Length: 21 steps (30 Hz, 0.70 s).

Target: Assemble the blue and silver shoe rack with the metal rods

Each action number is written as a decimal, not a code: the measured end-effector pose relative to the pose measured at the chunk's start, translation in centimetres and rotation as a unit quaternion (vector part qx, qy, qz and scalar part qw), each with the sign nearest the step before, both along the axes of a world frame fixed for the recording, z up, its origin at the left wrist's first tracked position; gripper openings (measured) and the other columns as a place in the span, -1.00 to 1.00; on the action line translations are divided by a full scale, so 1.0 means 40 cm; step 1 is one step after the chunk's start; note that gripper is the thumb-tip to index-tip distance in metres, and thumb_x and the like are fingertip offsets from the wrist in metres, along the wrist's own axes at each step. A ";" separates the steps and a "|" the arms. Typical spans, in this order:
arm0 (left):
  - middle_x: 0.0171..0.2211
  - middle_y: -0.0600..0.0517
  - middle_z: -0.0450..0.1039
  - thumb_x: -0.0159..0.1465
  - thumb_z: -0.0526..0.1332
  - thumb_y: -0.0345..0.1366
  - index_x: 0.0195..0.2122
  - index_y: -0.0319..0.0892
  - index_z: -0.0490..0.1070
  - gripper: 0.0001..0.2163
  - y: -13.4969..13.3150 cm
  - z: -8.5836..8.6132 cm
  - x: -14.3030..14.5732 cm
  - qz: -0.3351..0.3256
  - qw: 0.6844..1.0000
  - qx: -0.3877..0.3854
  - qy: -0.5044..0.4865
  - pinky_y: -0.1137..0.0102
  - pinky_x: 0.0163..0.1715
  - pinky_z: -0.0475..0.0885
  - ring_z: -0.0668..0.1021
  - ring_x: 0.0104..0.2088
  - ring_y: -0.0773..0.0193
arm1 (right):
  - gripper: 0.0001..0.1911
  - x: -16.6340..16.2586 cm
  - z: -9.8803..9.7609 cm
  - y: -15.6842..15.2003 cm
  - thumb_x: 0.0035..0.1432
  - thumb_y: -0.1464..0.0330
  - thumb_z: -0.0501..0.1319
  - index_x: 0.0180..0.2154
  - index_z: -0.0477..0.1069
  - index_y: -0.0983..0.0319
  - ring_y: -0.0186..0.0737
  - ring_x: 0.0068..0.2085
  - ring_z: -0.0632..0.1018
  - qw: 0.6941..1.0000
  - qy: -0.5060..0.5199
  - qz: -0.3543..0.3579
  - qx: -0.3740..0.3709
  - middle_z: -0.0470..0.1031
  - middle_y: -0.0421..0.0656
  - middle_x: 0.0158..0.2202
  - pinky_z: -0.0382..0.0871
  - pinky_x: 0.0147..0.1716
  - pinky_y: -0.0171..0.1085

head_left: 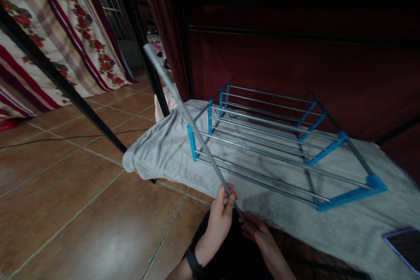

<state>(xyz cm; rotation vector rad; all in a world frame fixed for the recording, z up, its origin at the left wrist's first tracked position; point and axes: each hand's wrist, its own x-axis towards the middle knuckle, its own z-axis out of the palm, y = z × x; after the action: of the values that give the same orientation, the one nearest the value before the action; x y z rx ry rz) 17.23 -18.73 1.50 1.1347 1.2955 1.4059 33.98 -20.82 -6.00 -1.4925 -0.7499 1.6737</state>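
Observation:
My left hand (222, 214), with a dark band on its wrist, is closed around a long grey metal tube (193, 127). Lower down, near the tube's close end, the fingers of my right hand (255, 229) are also wrapped on it. The tube slants up and away to the left, passing in front of a rack (259, 146) of metal rods with blue plastic joints. That rack rests on a grey blanket (164, 148) just beyond my hands. Part of the tube's near end is hidden by my right hand.
A phone (405, 245) lies on the blanket at the right. Black bed-frame posts (152, 68) stand at the left, with a flowered curtain (75, 30) behind. A dark cable (72, 138) crosses the tiled floor (82, 210). Dark red cloth (262, 61) hangs behind the rack.

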 end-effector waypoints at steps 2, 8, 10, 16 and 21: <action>-0.24 -0.04 0.49 0.36 0.12 -0.18 -0.02 -0.08 0.41 -0.77 -0.003 0.018 -0.015 -0.010 0.998 0.021 0.066 0.32 -0.18 0.40 0.52 -0.24 0.19 | -0.36 0.010 -0.006 -0.001 -0.31 -0.08 0.50 -0.20 0.60 0.16 0.03 -0.12 0.61 1.000 -0.017 -0.012 0.012 0.64 -0.06 -0.16 0.50 -0.09 -0.03; -0.13 -0.11 0.52 0.38 0.04 -0.35 0.08 -0.09 0.44 -0.69 0.020 0.029 -0.071 -0.047 0.960 0.120 0.250 0.18 -0.04 0.38 0.52 -0.10 0.09 | -0.42 0.064 0.015 0.006 -0.22 -0.07 0.48 -0.22 0.60 0.17 0.03 -0.12 0.61 0.996 -0.010 -0.058 0.066 0.63 -0.05 -0.17 0.49 -0.06 -0.03; -0.15 -0.10 0.51 0.36 0.00 -0.44 0.12 -0.06 0.43 -0.62 0.027 0.024 -0.084 -0.095 0.926 0.140 0.338 0.13 -0.03 0.37 0.50 -0.11 0.08 | -0.44 0.078 0.032 0.016 -0.22 -0.04 0.49 -0.23 0.61 0.18 0.04 -0.12 0.61 0.993 -0.011 -0.087 0.077 0.63 -0.06 -0.19 0.50 -0.08 -0.03; -0.12 -0.06 0.52 0.26 -0.01 -0.59 0.16 0.00 0.41 -0.47 0.054 -0.007 -0.108 -0.227 0.831 0.179 0.475 0.10 0.03 0.34 0.49 -0.10 0.11 | -0.56 0.121 0.054 0.031 -0.11 0.08 0.47 -0.18 0.60 0.12 -0.02 -0.08 0.58 0.980 0.022 -0.148 0.132 0.62 -0.11 -0.12 0.50 -0.05 -0.07; -0.13 -0.06 0.53 0.28 -0.01 -0.57 0.16 -0.02 0.42 -0.50 0.088 -0.031 -0.125 -0.230 0.820 0.171 0.496 0.13 0.02 0.34 0.50 -0.11 0.12 | -0.58 0.175 0.043 0.029 -0.15 0.22 0.50 -0.17 0.59 0.12 -0.11 -0.17 0.60 0.972 0.098 -0.185 0.106 0.63 -0.15 -0.18 0.49 -0.04 -0.09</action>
<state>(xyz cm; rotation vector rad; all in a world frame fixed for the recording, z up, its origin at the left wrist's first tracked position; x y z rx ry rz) 12.24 -15.22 0.27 2.4396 1.2755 0.6441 40.99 -19.67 -4.28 -1.2102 -0.4901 1.3865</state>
